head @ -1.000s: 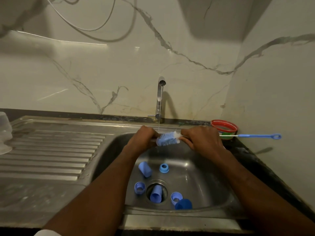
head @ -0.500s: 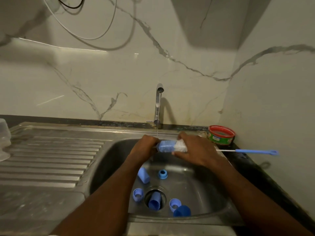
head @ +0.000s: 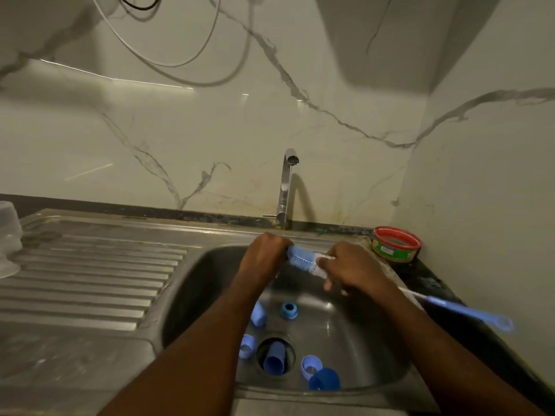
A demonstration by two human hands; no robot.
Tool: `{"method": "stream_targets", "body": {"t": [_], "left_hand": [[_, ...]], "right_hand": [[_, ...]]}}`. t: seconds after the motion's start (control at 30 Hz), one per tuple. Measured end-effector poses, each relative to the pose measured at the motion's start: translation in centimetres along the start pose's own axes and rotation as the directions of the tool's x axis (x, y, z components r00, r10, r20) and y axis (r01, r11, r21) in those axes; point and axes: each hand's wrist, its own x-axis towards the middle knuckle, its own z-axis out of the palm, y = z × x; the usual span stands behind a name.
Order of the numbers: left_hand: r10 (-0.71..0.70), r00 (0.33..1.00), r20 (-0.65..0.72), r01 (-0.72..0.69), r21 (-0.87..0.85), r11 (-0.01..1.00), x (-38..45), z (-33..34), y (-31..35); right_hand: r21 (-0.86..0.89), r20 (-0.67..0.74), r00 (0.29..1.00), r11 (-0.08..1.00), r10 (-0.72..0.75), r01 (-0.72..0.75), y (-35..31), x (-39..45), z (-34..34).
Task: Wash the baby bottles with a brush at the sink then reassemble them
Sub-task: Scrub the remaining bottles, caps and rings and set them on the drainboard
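Your left hand point(head: 264, 253) is curled into a fist at the near end of the bottle point(head: 303, 259), just in front of the tap point(head: 285, 187); the fingers wrap something there, but the part inside the fist is hidden. Your right hand point(head: 351, 270) grips the bottle's other end, fingers closed round the clear plastic. The bottle lies roughly level over the sink point(head: 375, 340), below the tap. Inside it, blue bristles show through the wall. The brush point(head: 468, 312) has a thin white wire stem that runs out past your right wrist, away from the tap, and ends in a flat blue plastic handle with a loop; it is blurred.

The sink is brushed steel, dull and wet, with a round drain below the tap. A blue tube-shaped piece point(head: 274, 357) sits in the drain hole. Near the drain lie a pale blue ring point(head: 247, 345), a second pale blue ring point(head: 310, 366), a darker blue dome cap point(head: 324, 379), a blue threaded collar point(head: 289, 310) and a pale blue cylinder point(head: 259, 315).

Left of the tap, the ribbed steel drainboard point(head: 90, 274) holds a clear plastic piece point(head: 9, 235) at its far edge. Right of the tap stands a round red-rimmed tin point(head: 395, 244) with a green label, against the veined marble wall.
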Motion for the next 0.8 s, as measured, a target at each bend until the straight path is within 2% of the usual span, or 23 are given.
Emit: {"method": "stream_targets", "body": {"t": [0.03,0.07,0.13,0.2,0.23,0.3,0.37,0.4,0.43,0.47,0.5,0.53,0.57,0.6,0.63,0.67,0.7,0.73,0.77,0.8], "left_hand": [[-0.026,0.999,0.041,0.026,-0.005,1.000,0.0,0.1,0.1],[-0.063,0.995,0.083,0.063,-0.002,0.998,0.0,0.1,-0.1],[-0.107,0.989,0.101,0.105,0.023,0.994,-0.4,-0.1,-0.7],[-0.100,0.988,0.120,0.101,-0.006,0.995,-0.7,-0.3,-1.1],[-0.075,0.989,0.129,0.079,-0.026,0.997,-0.7,-0.4,-1.2],[-0.031,0.993,0.111,0.034,-0.021,0.999,-0.7,-0.8,-1.2],[0.007,0.998,0.059,-0.007,0.003,1.000,-0.5,-1.2,-1.3],[0.045,0.999,0.021,-0.045,0.007,0.999,-0.4,-1.4,-1.2],[0.091,0.996,-0.019,-0.091,0.012,0.996,-0.3,-1.6,-1.2],[0.132,0.990,-0.050,-0.131,0.012,0.991,-0.2,-1.8,-1.0],[0.165,0.984,-0.067,-0.165,0.007,0.986,0.0,-1.9,-0.9],[0.191,0.978,-0.081,-0.191,0.007,0.982,0.1,-1.9,-0.6],[0.208,0.974,-0.091,-0.208,0.012,0.978,0.1,-2.0,-0.2],[0.212,0.974,-0.085,-0.212,0.010,0.977,0.1,-2.0,0.0],[0.212,0.975,-0.070,-0.213,-0.008,0.977,0.1,-1.9,0.1],[0.194,0.980,-0.035,-0.195,-0.024,0.981,0.0,-1.5,0.0],[0.164,0.986,0.017,-0.163,-0.037,0.986,-0.1,-1.2,-0.2],[0.128,0.989,0.077,-0.124,-0.053,0.991,-0.4,-1.0,-0.4],[0.101,0.987,0.127,-0.092,-0.070,0.993,-0.7,-0.7,-0.7],[0.076,0.984,0.164,-0.062,-0.091,0.994,-0.8,-0.8,-1.0]], "right_hand": [[-0.223,-0.095,0.985,0.968,-0.141,0.117,0.8,0.1,0.3],[-0.343,-0.107,0.959,0.915,-0.264,0.214,1.4,0.2,0.6],[-0.459,-0.032,0.905,0.811,-0.425,0.364,2.1,0.3,0.9],[-0.668,-0.023,0.845,0.637,-0.535,0.384,2.0,0.7,1.1],[-0.721,-0.041,0.824,0.587,-0.566,0.368,1.9,0.8,1.1],[-0.731,-0.091,0.831,0.603,-0.549,0.318,1.9,1.2,1.6],[-0.588,-0.150,0.874,0.753,-0.462,0.297,1.5,0.9,1.9],[-0.394,-0.137,0.922,0.874,-0.361,0.284,1.4,0.6,1.6],[-0.109,-0.060,0.972,0.970,-0.226,0.219,1.2,0.6,1.1],[0.198,0.074,0.993,0.978,-0.087,0.071,1.2,0.5,0.3],[0.422,0.224,0.975,0.900,0.009,-0.105,1.3,0.4,-0.6],[0.551,0.340,0.939,0.798,0.052,-0.244,1.6,0.3,-1.6],[0.605,0.403,0.912,0.729,0.068,-0.322,2.0,0.3,-2.0],[0.609,0.413,0.908,0.718,0.075,-0.336,2.5,0.5,-2.1],[0.548,0.355,0.932,0.792,0.073,-0.270,2.7,0.5,-1.9],[0.358,0.215,0.975,0.925,0.047,-0.124,3.0,0.7,-1.2],[0.075,0.051,0.997,0.996,-0.056,0.052,3.2,0.8,-0.4],[-0.184,-0.051,0.973,0.959,-0.226,0.214,3.4,0.9,0.5],[-0.322,-0.070,0.932,0.893,-0.354,0.315,3.5,0.8,1.0],[-0.377,-0.057,0.902,0.845,-0.429,0.378,3.4,0.9,1.2]]}}
